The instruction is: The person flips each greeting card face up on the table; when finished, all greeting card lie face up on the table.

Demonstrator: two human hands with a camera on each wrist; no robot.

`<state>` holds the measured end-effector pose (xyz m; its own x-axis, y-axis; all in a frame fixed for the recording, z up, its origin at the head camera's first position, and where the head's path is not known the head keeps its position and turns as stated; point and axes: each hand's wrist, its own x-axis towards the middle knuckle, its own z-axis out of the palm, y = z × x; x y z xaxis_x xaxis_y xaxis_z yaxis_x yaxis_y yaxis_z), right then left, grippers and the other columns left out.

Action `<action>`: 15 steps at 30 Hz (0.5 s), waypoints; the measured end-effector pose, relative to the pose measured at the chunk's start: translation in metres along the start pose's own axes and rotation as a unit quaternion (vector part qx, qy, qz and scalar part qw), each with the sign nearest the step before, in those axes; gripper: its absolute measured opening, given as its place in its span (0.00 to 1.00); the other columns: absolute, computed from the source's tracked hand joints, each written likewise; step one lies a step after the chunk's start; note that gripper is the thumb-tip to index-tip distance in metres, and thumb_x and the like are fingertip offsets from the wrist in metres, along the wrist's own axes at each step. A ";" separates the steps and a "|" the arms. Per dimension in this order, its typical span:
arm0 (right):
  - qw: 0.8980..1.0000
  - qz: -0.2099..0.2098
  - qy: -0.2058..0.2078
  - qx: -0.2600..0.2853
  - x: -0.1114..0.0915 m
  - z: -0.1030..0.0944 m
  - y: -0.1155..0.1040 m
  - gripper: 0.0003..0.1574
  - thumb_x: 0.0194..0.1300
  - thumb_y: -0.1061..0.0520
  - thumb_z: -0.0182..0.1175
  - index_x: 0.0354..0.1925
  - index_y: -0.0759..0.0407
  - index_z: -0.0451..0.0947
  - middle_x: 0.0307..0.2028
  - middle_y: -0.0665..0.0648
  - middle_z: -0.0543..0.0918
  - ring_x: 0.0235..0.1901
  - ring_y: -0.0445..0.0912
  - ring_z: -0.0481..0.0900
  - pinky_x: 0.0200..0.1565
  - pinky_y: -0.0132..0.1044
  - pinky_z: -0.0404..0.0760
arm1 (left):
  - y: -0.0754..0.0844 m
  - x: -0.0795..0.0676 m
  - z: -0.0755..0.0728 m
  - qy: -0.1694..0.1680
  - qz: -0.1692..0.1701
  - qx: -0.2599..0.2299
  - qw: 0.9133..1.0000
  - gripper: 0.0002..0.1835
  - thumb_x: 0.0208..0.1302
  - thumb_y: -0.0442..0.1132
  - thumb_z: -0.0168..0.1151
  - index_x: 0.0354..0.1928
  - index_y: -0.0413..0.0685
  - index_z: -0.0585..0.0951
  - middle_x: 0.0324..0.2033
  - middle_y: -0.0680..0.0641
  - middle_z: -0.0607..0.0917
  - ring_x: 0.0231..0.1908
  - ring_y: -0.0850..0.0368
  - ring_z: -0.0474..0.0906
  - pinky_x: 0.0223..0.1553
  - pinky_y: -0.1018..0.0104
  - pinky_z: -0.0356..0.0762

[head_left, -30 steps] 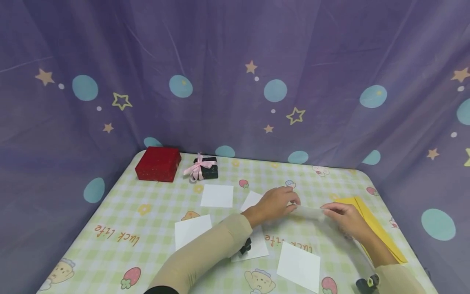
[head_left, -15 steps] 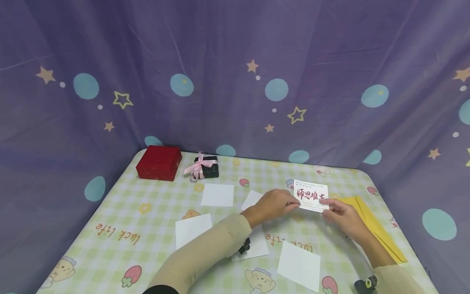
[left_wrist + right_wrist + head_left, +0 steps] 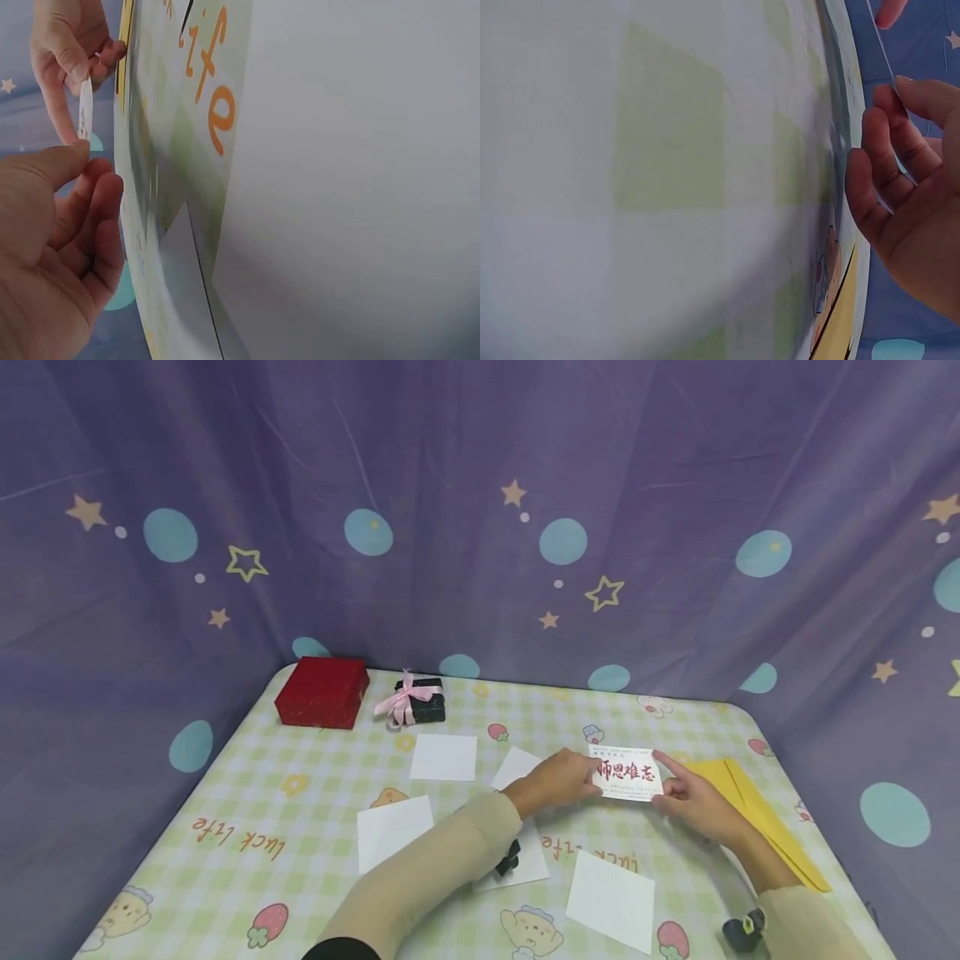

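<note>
While a near white card is lying flat toward the right of the surface, the left sleeve is partly hiding two more: a left white card and a middle white card. Risk: if that arm is sinking, cloth could be dragging them out of place.

Just beyond, both hands are holding the printed card off the surface, right of centre, red characters facing up at the head view. Left hand is pinching its left edge; right hand is gripping the right edge, thumb at the near corner, index at the far one. Stock is looking thin, so pushing the hands together could be bowing or creasing it; one set of fingers letting go early could be swinging it down.

Yellow envelope is lying right of that, partly behind the right forearm. Can't tell if they're touching; a stray elbow could be shifting it.

Farther: a far white card, then black box with pink ribbon, red box at far left. All are sitting well clear, low risk.
</note>
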<state>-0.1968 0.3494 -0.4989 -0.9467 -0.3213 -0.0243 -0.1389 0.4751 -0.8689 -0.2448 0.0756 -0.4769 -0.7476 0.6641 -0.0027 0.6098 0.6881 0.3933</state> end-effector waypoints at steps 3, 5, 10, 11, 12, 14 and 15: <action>1.000 0.010 -0.012 -0.017 0.001 -0.001 0.001 0.53 0.67 0.63 0.65 0.79 0.68 0.46 0.26 0.53 0.77 0.20 0.35 0.67 0.23 0.32 0.69 | 0.002 0.001 0.002 -0.014 -0.008 0.013 1.000 0.11 0.67 0.50 0.68 0.33 0.57 0.77 0.22 0.60 0.78 0.23 0.67 0.72 0.27 0.77 0.68; 0.999 0.009 -0.015 -0.029 0.001 -0.001 0.001 0.52 0.67 0.63 0.64 0.78 0.70 0.47 0.26 0.53 0.77 0.20 0.35 0.67 0.22 0.31 0.69 | 0.003 0.002 0.003 -0.019 -0.012 0.021 1.000 0.10 0.66 0.50 0.68 0.34 0.56 0.78 0.23 0.60 0.78 0.23 0.66 0.72 0.27 0.77 0.69; 0.998 0.025 -0.026 -0.052 0.003 0.001 0.000 0.50 0.68 0.63 0.64 0.78 0.71 0.48 0.27 0.52 0.77 0.20 0.34 0.66 0.23 0.30 0.69 | 0.000 0.003 0.007 -0.037 -0.025 0.036 0.998 0.11 0.66 0.52 0.68 0.34 0.57 0.79 0.24 0.60 0.78 0.24 0.66 0.72 0.28 0.75 0.69; 0.998 0.030 -0.030 -0.056 0.004 0.002 0.000 0.50 0.68 0.63 0.64 0.78 0.70 0.48 0.27 0.53 0.77 0.20 0.34 0.66 0.23 0.30 0.69 | 0.000 0.003 0.008 -0.041 -0.026 0.037 0.998 0.11 0.67 0.52 0.68 0.35 0.57 0.79 0.24 0.60 0.78 0.24 0.66 0.72 0.28 0.75 0.69; 0.997 0.036 -0.033 -0.059 0.004 0.002 0.001 0.50 0.68 0.62 0.64 0.78 0.70 0.49 0.27 0.52 0.77 0.20 0.35 0.66 0.23 0.30 0.69 | -0.001 0.003 0.009 -0.044 -0.027 0.038 0.998 0.11 0.67 0.52 0.68 0.34 0.57 0.79 0.24 0.59 0.78 0.24 0.66 0.72 0.29 0.74 0.69; 0.996 0.046 -0.040 -0.066 0.005 0.002 0.000 0.50 0.68 0.61 0.64 0.78 0.69 0.50 0.27 0.52 0.76 0.20 0.35 0.66 0.23 0.30 0.68 | -0.002 0.003 0.010 -0.048 -0.028 0.037 0.998 0.11 0.67 0.52 0.67 0.34 0.56 0.78 0.24 0.59 0.78 0.24 0.65 0.72 0.28 0.74 0.69; 0.995 0.051 -0.042 -0.069 0.006 0.003 0.001 0.50 0.69 0.60 0.64 0.78 0.69 0.50 0.28 0.52 0.76 0.20 0.35 0.66 0.23 0.30 0.68 | -0.002 0.003 0.011 -0.049 -0.027 0.036 0.998 0.11 0.67 0.51 0.67 0.34 0.56 0.78 0.24 0.59 0.77 0.24 0.65 0.72 0.28 0.74 0.68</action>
<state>-0.2014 0.3459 -0.5009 -0.9310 -0.3303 -0.1554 -0.0877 0.6156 -0.7831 -0.2453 0.0794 -0.4874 -0.7528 0.6485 -0.1128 0.5892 0.7403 0.3236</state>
